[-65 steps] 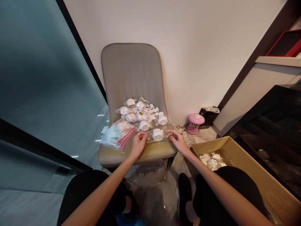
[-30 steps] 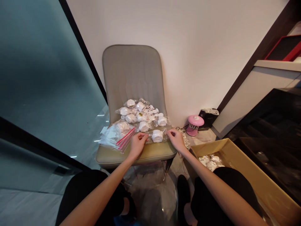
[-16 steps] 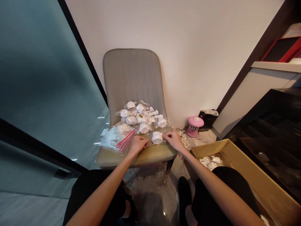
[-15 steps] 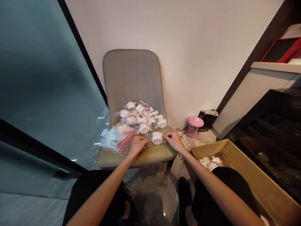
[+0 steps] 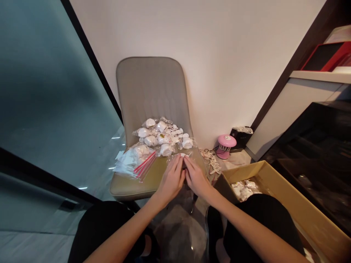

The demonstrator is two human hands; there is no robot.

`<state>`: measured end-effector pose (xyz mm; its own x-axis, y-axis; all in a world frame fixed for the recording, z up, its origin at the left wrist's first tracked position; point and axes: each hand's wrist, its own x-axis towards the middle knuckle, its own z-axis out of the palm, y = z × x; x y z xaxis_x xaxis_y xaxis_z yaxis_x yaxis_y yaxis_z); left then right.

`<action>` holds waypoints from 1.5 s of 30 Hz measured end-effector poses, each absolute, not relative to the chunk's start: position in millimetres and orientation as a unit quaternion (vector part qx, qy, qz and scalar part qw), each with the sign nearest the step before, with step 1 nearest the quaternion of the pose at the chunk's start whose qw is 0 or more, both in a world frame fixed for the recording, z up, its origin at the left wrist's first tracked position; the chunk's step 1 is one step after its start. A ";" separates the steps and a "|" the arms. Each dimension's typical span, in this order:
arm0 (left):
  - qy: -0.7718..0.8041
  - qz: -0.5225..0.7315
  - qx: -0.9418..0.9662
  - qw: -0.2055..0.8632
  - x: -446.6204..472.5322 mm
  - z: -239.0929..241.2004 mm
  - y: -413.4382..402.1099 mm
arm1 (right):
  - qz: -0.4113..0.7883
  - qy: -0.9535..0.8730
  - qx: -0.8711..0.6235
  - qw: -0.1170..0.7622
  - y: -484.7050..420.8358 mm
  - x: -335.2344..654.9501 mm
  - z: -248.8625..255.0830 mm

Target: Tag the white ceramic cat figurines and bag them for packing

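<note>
On the front of a beige chair seat (image 5: 131, 184), my left hand (image 5: 171, 179) and my right hand (image 5: 195, 178) lie side by side, fingers pressed down over a clear plastic bag with a white item (image 5: 183, 156) in it. The bag is mostly hidden under both hands; only its far edge shows. Further back on the seat lies a pile of bagged white items (image 5: 161, 135). To the left sits a stack of empty bags with red zip strips (image 5: 134, 163).
An open cardboard box (image 5: 276, 190) with several bagged white items stands on the floor to the right. A pink mushroom-shaped gadget (image 5: 225, 146) and a small black box (image 5: 241, 134) sit by the wall. A glass panel (image 5: 55, 102) runs along the left; dark furniture stands at right.
Both hands moved from the bag's two ends to its middle and now lie together on top of it, covering the white item. The view shifted slightly left.
</note>
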<state>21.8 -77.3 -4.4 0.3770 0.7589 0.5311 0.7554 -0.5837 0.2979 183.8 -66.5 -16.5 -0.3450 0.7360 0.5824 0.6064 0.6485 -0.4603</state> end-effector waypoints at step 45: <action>0.496 0.554 0.422 0.519 20.0 42.2 -27.3 | 0.392 -0.532 -0.483 0.574 12.1 199.0 35.5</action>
